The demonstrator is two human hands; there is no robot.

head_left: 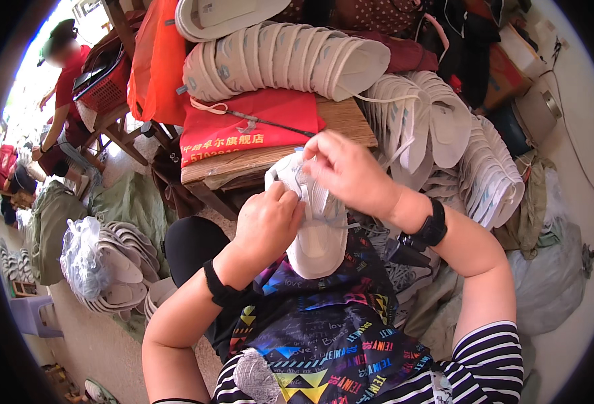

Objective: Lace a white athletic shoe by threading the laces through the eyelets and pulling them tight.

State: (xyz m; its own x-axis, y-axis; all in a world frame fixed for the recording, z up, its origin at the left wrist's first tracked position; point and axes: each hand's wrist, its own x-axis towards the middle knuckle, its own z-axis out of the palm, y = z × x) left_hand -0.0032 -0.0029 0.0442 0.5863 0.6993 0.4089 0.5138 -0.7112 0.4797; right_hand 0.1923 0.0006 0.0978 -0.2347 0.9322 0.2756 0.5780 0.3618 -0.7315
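Observation:
A white shoe upper (317, 252) lies over my lap, its far end against the edge of the small wooden table. My left hand (266, 219) is closed on the shoe upper's left side, near its lace opening. Over the opening, my right hand (357, 178) is closed with its fingers bent in a pinch, slightly blurred. What those fingers hold is too small to make out. A thin dark rod or cord (276, 125) with a cream loop lies across the red bag (256, 138), its end reaching my right hand.
Nested white shoe uppers (263, 60) lie on the wooden table (351, 124). More uppers (438, 121) hang at its right, and a bundle (115, 262) sits on the floor at left. An orange bag (159, 60) hangs at the table's left. Another person (68, 87) sits at far left.

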